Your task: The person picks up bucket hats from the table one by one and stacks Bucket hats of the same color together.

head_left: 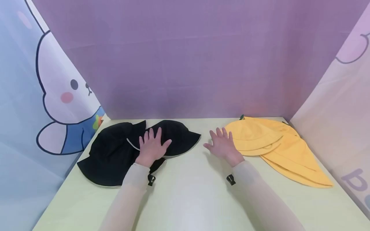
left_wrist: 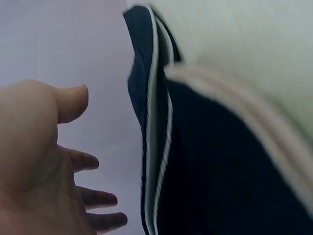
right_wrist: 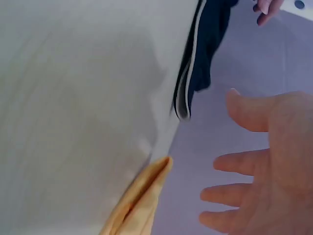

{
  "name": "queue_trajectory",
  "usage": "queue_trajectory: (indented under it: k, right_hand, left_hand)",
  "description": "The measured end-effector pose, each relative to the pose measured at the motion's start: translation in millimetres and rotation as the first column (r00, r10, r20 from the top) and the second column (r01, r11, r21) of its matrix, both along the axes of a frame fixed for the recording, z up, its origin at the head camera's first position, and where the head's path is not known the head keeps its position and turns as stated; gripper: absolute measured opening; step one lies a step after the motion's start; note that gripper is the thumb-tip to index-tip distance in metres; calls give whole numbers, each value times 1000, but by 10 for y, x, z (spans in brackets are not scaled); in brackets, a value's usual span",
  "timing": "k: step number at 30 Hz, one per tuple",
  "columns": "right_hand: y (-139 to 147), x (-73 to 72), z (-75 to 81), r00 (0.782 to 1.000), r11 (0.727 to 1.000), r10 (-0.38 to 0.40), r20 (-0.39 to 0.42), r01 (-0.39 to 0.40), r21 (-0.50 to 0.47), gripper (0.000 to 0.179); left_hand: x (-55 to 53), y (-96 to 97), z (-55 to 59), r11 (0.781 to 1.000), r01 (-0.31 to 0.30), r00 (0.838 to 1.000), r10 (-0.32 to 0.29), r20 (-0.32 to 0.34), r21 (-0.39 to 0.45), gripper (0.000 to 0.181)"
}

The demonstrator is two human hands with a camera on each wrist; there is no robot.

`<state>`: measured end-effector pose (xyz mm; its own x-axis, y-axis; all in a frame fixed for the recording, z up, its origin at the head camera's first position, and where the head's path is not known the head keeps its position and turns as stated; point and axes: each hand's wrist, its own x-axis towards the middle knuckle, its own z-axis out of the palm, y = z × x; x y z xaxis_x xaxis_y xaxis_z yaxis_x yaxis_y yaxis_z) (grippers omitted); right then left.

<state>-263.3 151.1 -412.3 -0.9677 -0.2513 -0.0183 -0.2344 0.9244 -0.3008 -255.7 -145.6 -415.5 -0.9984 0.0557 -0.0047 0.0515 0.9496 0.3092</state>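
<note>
Two black hats with pale edging lie overlapped on the left of the table: a larger one (head_left: 110,154) and, partly over it, a smaller-looking one (head_left: 180,138). My left hand (head_left: 152,148) is spread above them, palm down, holding nothing; the left wrist view shows a gap between the hand (left_wrist: 39,166) and the black brim (left_wrist: 220,156). On the right lie overlapped yellow hats, a front one (head_left: 251,133) over another (head_left: 292,154). Close to their left edge hovers my right hand (head_left: 222,144), fingers straight and apart, with nothing in it.
The pale table (head_left: 190,199) extends between the two groups of hats. A purple cloth (head_left: 196,61) hangs behind it. Printed cloths stand at the left (head_left: 17,106) and right (head_left: 338,118) sides. A black clip (head_left: 231,179) sits by the right wrist.
</note>
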Motion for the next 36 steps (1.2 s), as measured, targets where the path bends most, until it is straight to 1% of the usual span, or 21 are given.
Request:
queue_trajectory:
  k: [4, 7, 10, 12, 14, 16, 18, 20, 23, 26, 28, 31, 34, 36]
  right_hand:
    - [-115, -87, -49, 999, 999, 49, -23, -50, -11, 68]
    - [-190, -181, -59, 998, 996, 68, -14, -69, -58, 62]
    - [-254, -280, -50, 998, 992, 55, 14, -53, -112, 58]
    - [-307, -344, -48, 998, 988, 42, 40, -35, -153, 56]
    - [-363, -398, -51, 998, 983, 29, 63, -17, -184, 56]
    - [-418, -438, -60, 996, 979, 34, 82, -16, -205, 55]
    - [-463, -465, -72, 996, 979, 43, 83, -26, -202, 52]
    - [-490, -481, -80, 996, 982, 47, 74, -32, -188, 45]
    - [-523, -503, -87, 998, 984, 40, 56, -30, -174, 29]
    - [-537, -522, -90, 998, 983, 23, 51, -14, -183, 24]
    - [-536, -528, -93, 999, 982, 11, 52, -1, -188, 29]
    - [-525, -534, -105, 998, 979, -22, 60, 33, -199, 41]
    - [-506, -538, -130, 995, 979, -64, 77, 77, -188, 42]
    - [-492, -541, -148, 993, 977, -85, 88, 100, -189, 41]
  left_hand:
    - [-58, -165, 45, 999, -34, 999, 34, 34, -10, 78]
    - [-117, -284, 78, 997, -80, 997, 80, 24, -3, 72]
    - [-185, -393, 79, 991, -130, 992, 130, 4, -18, 65]
    - [-223, -468, 75, 988, -151, 989, 151, 3, -29, 60]
    - [-246, -547, 78, 987, -155, 988, 155, 14, -35, 57]
    - [-255, -624, 82, 989, -146, 988, 147, 36, -30, 55]
    - [-254, -695, 76, 991, -134, 989, 135, 59, -22, 54]
    - [-254, -741, 51, 993, -119, 990, 119, 71, -10, 54]
    - [-243, -770, 12, 994, -112, 992, 111, 61, 16, 54]
    - [-231, -741, -15, 992, -129, 991, 128, 32, 16, 53]
    - [-208, -691, -12, 989, -149, 989, 149, 26, -12, 51]
    - [-157, -606, 21, 983, -174, 983, 176, 45, -54, 48]
    - [-107, -547, 59, 981, -185, 979, 189, 76, -64, 46]
    - [-91, -545, 54, 981, -187, 978, 191, 83, -55, 47]
